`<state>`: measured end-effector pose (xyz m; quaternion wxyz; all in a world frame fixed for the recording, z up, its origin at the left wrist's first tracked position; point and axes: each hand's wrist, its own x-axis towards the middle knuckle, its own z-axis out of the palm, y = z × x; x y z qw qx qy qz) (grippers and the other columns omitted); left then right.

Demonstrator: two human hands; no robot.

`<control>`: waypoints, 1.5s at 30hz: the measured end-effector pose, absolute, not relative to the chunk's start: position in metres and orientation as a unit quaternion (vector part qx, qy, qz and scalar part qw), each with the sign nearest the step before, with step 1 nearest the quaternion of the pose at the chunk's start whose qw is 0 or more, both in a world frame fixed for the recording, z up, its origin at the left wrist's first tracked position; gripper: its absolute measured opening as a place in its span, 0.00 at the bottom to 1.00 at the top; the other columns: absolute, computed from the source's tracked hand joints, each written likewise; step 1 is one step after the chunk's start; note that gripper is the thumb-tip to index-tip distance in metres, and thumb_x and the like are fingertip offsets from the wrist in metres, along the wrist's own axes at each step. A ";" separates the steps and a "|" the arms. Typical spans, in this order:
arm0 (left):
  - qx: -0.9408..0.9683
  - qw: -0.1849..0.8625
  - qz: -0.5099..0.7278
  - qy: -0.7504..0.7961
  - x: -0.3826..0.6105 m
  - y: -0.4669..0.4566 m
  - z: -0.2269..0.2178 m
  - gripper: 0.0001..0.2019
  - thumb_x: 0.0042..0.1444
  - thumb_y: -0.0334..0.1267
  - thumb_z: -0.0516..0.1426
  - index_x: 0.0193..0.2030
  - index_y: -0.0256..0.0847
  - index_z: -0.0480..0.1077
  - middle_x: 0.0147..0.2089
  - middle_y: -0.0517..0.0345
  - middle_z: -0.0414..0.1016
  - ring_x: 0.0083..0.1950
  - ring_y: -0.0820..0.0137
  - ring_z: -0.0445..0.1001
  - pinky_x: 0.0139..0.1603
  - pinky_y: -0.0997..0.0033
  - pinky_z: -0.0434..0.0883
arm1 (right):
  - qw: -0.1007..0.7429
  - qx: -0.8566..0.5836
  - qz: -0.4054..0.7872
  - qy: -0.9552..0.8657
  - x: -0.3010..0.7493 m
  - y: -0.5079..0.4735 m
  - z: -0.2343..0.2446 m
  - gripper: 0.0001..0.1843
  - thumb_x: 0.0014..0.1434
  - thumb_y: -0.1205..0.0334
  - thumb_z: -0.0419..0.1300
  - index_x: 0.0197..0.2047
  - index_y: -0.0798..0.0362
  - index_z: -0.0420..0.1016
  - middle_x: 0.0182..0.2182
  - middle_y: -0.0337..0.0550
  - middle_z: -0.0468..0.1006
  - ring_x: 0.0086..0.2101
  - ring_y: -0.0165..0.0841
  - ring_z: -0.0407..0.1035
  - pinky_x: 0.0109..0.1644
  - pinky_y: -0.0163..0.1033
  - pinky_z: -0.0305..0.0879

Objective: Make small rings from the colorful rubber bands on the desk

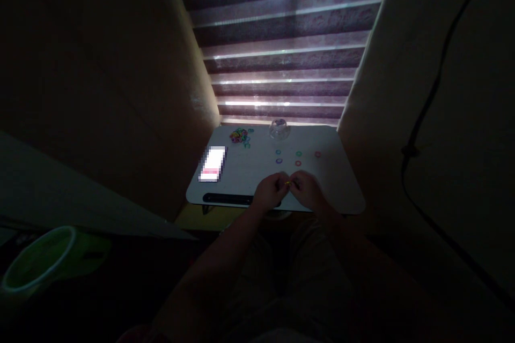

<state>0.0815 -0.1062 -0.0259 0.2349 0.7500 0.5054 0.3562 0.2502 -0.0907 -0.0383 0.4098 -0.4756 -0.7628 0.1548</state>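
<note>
Close together over the front of a small white table [249,171], my left hand [270,192] and my right hand [308,190] both pinch a small yellow elastic band [287,183]. The fingers partly cover it, and the dim light hides its full shape. Just beyond my hands, several small coloured rings lie spaced out in two rows, among them a purple ring [279,161], a red ring [298,163] and a green ring [298,154]. A heap of similar multicoloured bands [238,135] sits at the back left.
A clear glass bowl [279,129] stands at the table's back edge. On the left lies a phone with a lit screen [213,163]. A black slot [227,199] runs along the front edge. A green bin [52,257] is on the floor; a blind [281,53] hangs behind.
</note>
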 end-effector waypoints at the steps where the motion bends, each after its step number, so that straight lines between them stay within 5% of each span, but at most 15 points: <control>1: 0.750 0.237 0.356 0.505 0.081 -0.106 -0.026 0.08 0.58 0.41 0.58 0.38 0.39 0.72 0.31 0.61 0.73 0.30 0.74 0.66 0.33 0.76 0.62 | 0.408 -0.477 0.154 -0.763 0.250 -0.091 -0.038 0.02 0.51 0.68 0.56 0.29 0.52 0.69 0.25 0.39 0.71 0.28 0.31 0.64 0.32 0.35 0.58; 38: 0.732 0.251 0.376 0.510 0.081 -0.107 -0.027 0.08 0.60 0.43 0.57 0.40 0.40 0.70 0.32 0.62 0.75 0.30 0.74 0.69 0.34 0.76 0.64 | 0.409 -0.472 0.149 -0.766 0.249 -0.092 -0.035 0.02 0.52 0.65 0.58 0.28 0.51 0.68 0.24 0.39 0.69 0.26 0.31 0.63 0.30 0.35 0.56; 45: 0.727 0.257 0.376 0.514 0.081 -0.108 -0.026 0.14 0.58 0.42 0.58 0.49 0.41 0.69 0.35 0.60 0.76 0.32 0.73 0.71 0.35 0.75 0.66 | 0.416 -0.473 0.166 -0.759 0.250 -0.093 -0.037 0.02 0.53 0.65 0.57 0.29 0.51 0.66 0.24 0.38 0.70 0.27 0.31 0.63 0.31 0.35 0.57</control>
